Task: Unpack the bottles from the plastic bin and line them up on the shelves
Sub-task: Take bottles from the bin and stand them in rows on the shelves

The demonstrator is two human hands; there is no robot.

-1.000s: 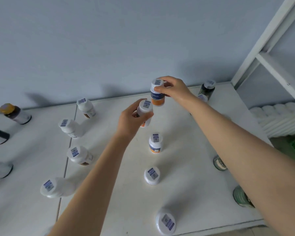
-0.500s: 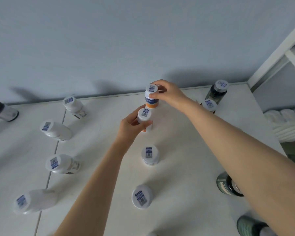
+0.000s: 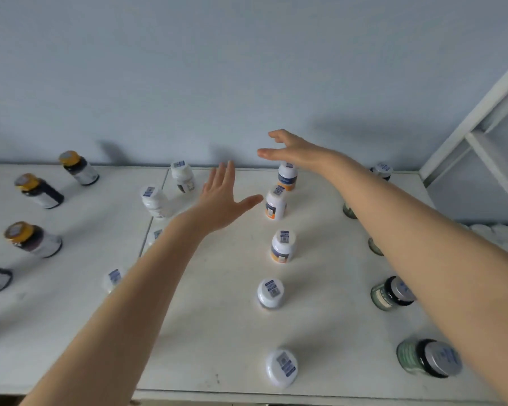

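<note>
A pale blue wall (image 3: 247, 68) backs the white shelf (image 3: 217, 332), where a column of white-capped bottles with orange bands runs from the rearmost bottle (image 3: 287, 177) at 12 o'clock through the next bottle (image 3: 275, 203) toward the front edge at 6 o'clock. The left hand (image 3: 222, 202) hovers just at 9 o'clock of that second bottle, fingers spread and released, holding nothing, while the right hand (image 3: 294, 150) hangs over the rearmost bottle, loosely splayed and empty. Gold-capped bottles (image 3: 38, 191) stand at 9 o'clock and dark green jars (image 3: 392, 293) at 3 o'clock.
</note>
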